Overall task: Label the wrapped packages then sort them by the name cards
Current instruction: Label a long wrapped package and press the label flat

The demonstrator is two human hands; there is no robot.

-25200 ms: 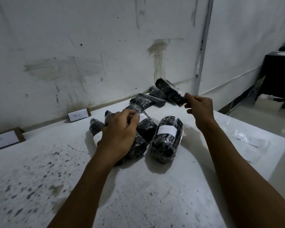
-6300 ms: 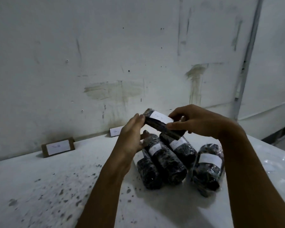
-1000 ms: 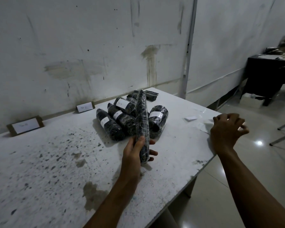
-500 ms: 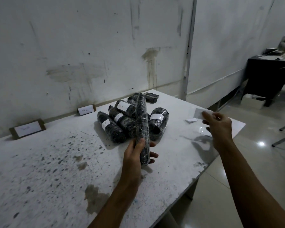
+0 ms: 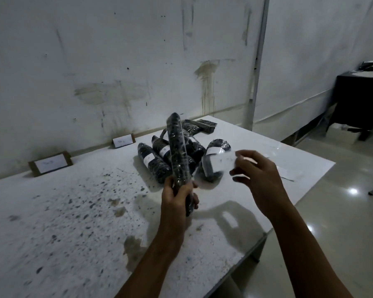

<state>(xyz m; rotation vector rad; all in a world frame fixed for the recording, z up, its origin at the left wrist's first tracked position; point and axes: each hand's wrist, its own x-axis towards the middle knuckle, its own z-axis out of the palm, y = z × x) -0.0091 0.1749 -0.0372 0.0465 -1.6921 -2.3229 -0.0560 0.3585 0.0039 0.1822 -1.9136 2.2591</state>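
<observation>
Left hand is gripping the long wrapped package by its lower end, fingers curled round it, holding it upright above the table so its bare side is facing the label. Right hand is pinching a white label, blurred, just beside it, likely about to stick it on. Labelled packages are lying piled behind; name cards are leaning against the wall, well apart.

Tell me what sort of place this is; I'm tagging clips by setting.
Probably a bare packing or storage room: a stained white worktable, dark plastic-wrapped packages piled on it, and brown-backed name cards against a scuffed white wall.
</observation>
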